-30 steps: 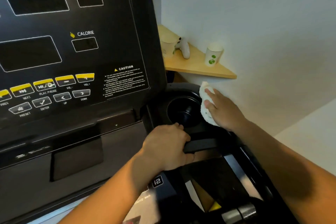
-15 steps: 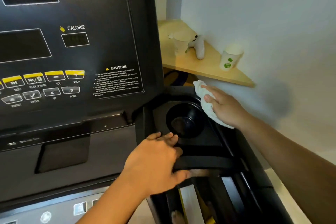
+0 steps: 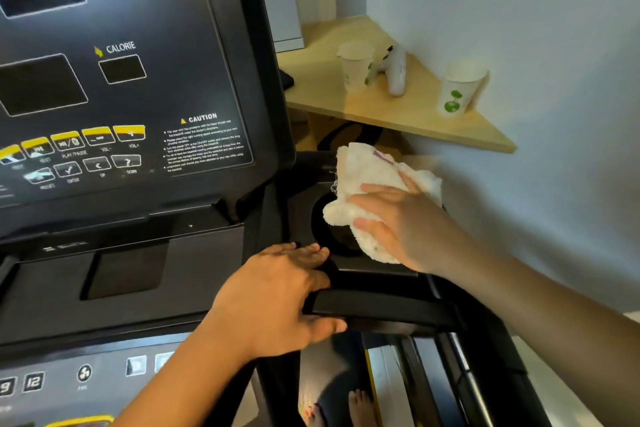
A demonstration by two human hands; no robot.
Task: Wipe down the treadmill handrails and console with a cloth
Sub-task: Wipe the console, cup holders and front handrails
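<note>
You wiped the cup holder (image 3: 332, 229) beside the console (image 3: 121, 80).
Your right hand (image 3: 408, 222) pressed the cloth (image 3: 367, 177) over it, fingers nearly straight; your left hand (image 3: 277, 298) gripped the handrail (image 3: 381, 308), fingers curled.

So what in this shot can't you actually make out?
All in the head view:
- Cup holder: mostly covered by the cloth and right hand; its inside is hidden.
- Caution label: small print too small to read.
- Console top and left: cut off by the frame edge; upper displays blurred.
- Handrail: its left end is hidden under the left hand.
</note>
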